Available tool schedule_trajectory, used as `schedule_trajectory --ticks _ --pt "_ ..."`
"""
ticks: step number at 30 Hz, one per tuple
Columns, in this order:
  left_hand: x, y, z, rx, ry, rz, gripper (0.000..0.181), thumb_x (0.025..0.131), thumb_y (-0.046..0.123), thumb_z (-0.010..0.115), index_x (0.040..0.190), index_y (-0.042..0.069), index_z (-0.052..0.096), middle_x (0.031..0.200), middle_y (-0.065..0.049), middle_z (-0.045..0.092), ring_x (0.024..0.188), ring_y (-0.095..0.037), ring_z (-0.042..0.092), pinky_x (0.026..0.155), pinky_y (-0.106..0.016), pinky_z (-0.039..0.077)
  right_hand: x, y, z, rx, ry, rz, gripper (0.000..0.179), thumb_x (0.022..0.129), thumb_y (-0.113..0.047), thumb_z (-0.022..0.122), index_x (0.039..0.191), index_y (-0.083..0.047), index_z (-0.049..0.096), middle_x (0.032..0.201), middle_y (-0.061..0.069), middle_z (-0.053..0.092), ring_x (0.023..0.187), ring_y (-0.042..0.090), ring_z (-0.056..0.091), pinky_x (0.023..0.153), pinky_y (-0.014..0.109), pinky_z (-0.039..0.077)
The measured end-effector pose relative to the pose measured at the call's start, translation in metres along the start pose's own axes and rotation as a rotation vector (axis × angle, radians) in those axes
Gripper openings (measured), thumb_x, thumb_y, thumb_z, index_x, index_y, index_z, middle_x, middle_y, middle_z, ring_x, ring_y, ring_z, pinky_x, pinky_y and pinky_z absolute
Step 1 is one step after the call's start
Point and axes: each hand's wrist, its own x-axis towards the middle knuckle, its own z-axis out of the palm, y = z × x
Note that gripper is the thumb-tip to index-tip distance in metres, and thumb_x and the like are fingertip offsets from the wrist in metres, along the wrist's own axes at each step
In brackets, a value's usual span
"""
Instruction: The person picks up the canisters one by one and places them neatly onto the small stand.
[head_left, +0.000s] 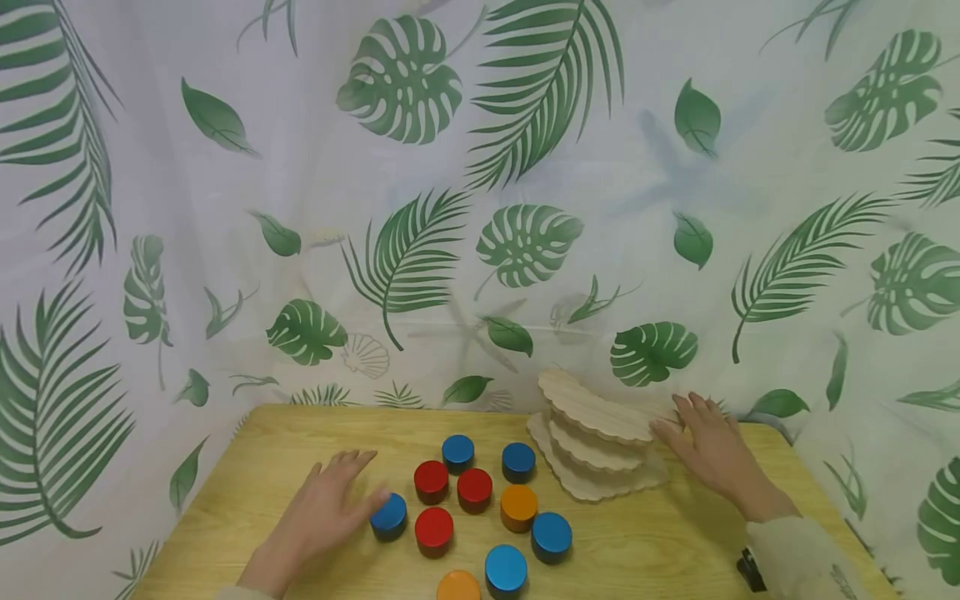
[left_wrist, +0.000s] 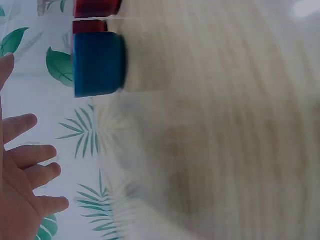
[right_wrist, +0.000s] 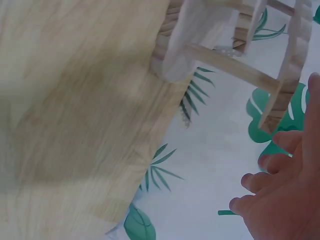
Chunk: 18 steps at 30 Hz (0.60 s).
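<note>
A tiered wooden rack with scalloped edges (head_left: 592,412) stands at the back right of the table. My right hand (head_left: 708,446) is at its right end, fingers extended and thumb towards the top tier; whether they touch, I cannot tell. In the right wrist view, the rack (right_wrist: 230,62) shows a crossbar between tiers, with the right hand (right_wrist: 287,200) beside it. My left hand (head_left: 318,508) hovers with spread fingers, its thumb close to a blue round block (head_left: 388,517). The left wrist view shows that hand (left_wrist: 25,185) holding nothing, below a blue block (left_wrist: 100,64).
Three red round blocks (head_left: 434,531), two orange ones (head_left: 518,508) and several more blue ones (head_left: 552,537) are scattered over the middle of the wooden table (head_left: 247,467). A leaf-patterned curtain (head_left: 420,317) hangs behind the table and along its sides.
</note>
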Motion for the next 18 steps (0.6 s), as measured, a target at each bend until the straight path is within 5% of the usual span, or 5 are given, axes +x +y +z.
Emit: schedule_trajectory --ticks 18 --pt "-0.028 -0.018 0.023 -0.101 -0.078 -0.079 0.078 0.095 0.064 0.067 0.152 0.012 0.055 0.155 -0.012 0.058 0.149 -0.045 0.045 0.125 -0.067 0.028 -0.007 0.007 0.007 -0.031 -0.031 -0.019 0.079 0.112 -0.053 0.039 0.162 0.007 0.028 0.165 0.039 0.024 0.147 0.071 0.018 0.112 0.087 0.012"
